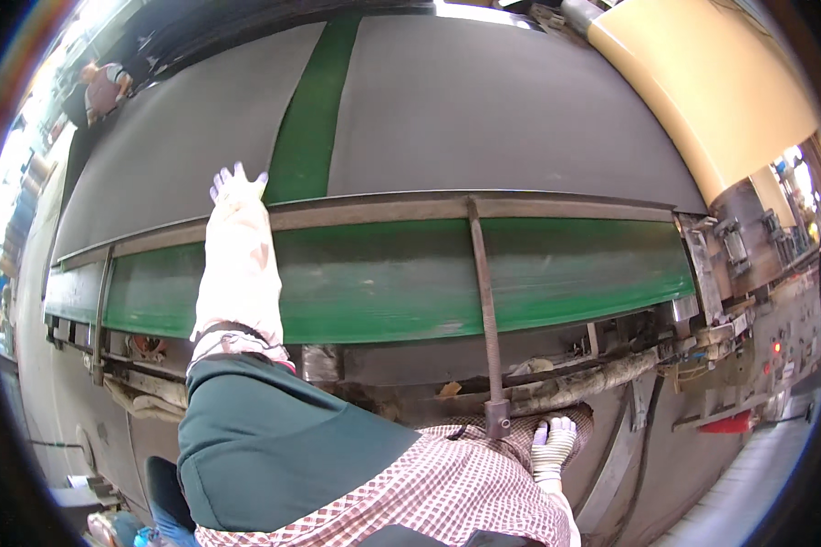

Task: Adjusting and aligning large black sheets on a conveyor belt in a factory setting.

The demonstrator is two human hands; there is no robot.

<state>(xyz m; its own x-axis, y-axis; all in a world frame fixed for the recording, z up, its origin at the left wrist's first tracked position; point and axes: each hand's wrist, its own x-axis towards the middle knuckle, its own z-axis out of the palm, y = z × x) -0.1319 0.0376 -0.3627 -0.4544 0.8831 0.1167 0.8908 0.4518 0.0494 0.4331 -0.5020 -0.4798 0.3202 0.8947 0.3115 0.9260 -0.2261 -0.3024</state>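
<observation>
My left hand (238, 185), in a pale glove below a white sleeve cover, reaches forward over a metal bar (374, 210). Its fingers are spread on or just above the near right corner of a dark grey sheet (182, 137); contact cannot be made out. A second, wider grey sheet (493, 109) lies to the right, with a strip of green belt (306, 137) showing between the two. My right hand (554, 444), in a striped knit glove, is low beside my thigh, fingers loosely extended and nothing visible in it.
A large cream roller (702, 82) stands at the far right. An upright rod (485, 310) rises from the bar's front side, before the green belt's curved near face (383, 283). Pipes (584, 387) run below. A person (105, 89) is at the far left.
</observation>
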